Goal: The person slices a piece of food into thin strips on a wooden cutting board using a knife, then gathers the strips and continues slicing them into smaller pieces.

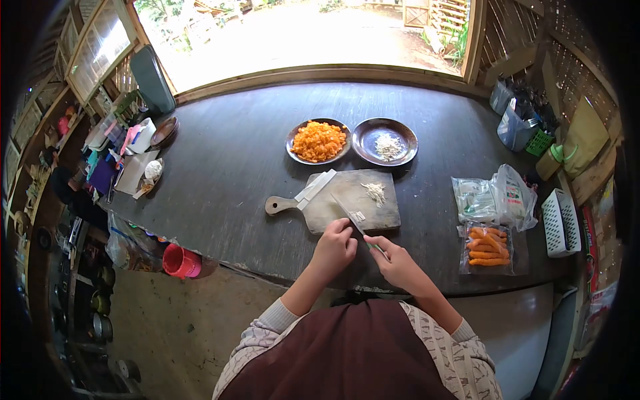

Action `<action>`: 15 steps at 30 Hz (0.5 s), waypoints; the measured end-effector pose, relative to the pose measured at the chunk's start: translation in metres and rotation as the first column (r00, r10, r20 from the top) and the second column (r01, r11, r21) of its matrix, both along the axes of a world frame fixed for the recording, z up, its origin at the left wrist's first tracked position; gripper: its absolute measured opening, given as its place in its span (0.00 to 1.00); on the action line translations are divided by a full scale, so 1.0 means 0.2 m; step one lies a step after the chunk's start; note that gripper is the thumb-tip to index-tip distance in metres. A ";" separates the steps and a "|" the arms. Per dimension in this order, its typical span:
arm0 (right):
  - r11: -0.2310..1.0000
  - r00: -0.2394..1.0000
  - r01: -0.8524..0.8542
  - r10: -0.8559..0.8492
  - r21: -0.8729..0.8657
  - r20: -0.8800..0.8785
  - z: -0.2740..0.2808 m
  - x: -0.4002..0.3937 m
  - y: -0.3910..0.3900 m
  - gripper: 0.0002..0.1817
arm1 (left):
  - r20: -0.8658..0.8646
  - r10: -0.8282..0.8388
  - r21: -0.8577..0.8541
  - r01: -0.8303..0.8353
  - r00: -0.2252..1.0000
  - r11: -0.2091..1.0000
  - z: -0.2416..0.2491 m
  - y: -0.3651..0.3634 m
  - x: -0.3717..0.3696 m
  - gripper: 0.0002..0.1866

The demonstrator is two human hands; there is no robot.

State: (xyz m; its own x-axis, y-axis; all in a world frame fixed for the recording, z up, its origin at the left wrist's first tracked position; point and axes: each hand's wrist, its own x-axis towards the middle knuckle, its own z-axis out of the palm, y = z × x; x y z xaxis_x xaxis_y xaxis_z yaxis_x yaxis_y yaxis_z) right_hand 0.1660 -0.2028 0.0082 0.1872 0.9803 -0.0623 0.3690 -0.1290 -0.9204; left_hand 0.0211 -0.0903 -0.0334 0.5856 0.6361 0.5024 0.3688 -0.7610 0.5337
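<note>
My right hand (399,263) is wrapped round the green handle of a kitchen knife (348,212), its blade slanting up and left over the wooden cutting board (333,217). Close to the blade's left side, my left hand (335,247) has curled fingers at the board's near edge; what they hold, if anything, is hidden. Small cut white pieces (359,217) lie beside the blade. Long white strips (316,189) rest on the board's left side near its handle. A little heap of thin white slivers (375,193) sits at the upper right of the board.
Beyond the board stand a plate of chopped orange carrot (319,141) and a dark plate (363,143) with white bits. To the right lie bagged carrots (489,247), plastic packets (477,199) and a white basket (561,223). A red basket (181,261) hangs below the table's left edge.
</note>
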 end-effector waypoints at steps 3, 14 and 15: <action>0.992 1.000 -0.008 0.008 -0.127 -0.001 0.07 -0.01 -0.03 0.16 | -0.002 -0.007 -0.012 0.007 1.000 1.000 0.01 -0.01 -0.01 0.13; 0.989 0.999 -0.009 0.005 -0.146 -0.031 0.10 0.00 -0.03 0.16 | 0.000 -0.003 -0.010 0.003 1.000 1.000 0.00 0.00 -0.01 0.13; 0.989 0.999 -0.009 0.005 -0.150 -0.032 0.08 -0.01 -0.04 0.16 | 0.001 -0.004 -0.012 0.004 1.000 1.000 0.01 0.00 -0.01 0.13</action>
